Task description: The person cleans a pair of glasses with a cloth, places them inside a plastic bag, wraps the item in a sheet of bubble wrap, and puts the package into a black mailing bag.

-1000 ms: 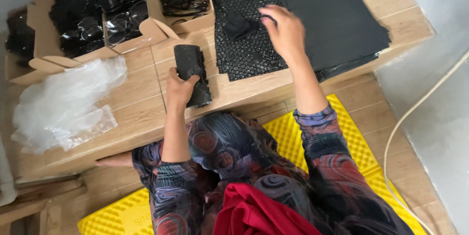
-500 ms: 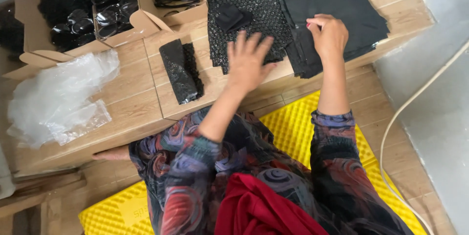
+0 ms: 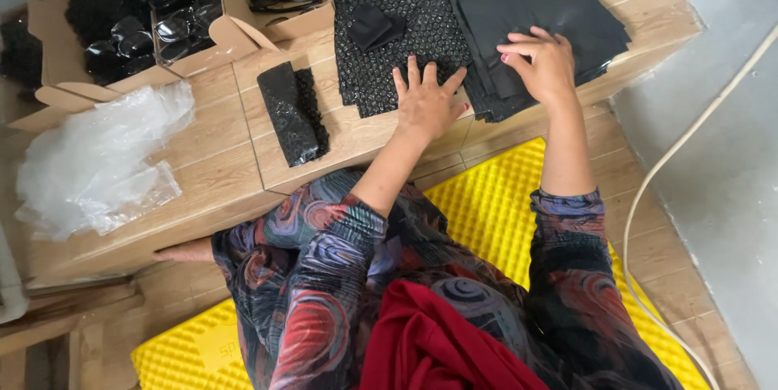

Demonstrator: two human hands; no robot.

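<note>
**A low wooden table on a wood floor**

The low table [image 3: 219, 171] was made of light wood. The floor [image 3: 640, 220] under it was wood boards too. A bumpy yellow mat [image 3: 494, 212] lay on the floor. A grey wall [image 3: 729, 155] stood on one side, and a pale cord [image 3: 673, 163] ran along it. The light was soft and even.

Open brown cardboard boxes [image 3: 235, 33] stand at the upper left of the frame, filled with dark glasses. Black bubble-wrap sheets [image 3: 397, 9] and flat black mailer bags [image 3: 527, 1] lie stacked at upper centre, with one rolled black bubble-wrap bundle [image 3: 292, 113] left of them. Crumpled clear plastic bags [image 3: 97, 163] lie at the left edge.
</note>
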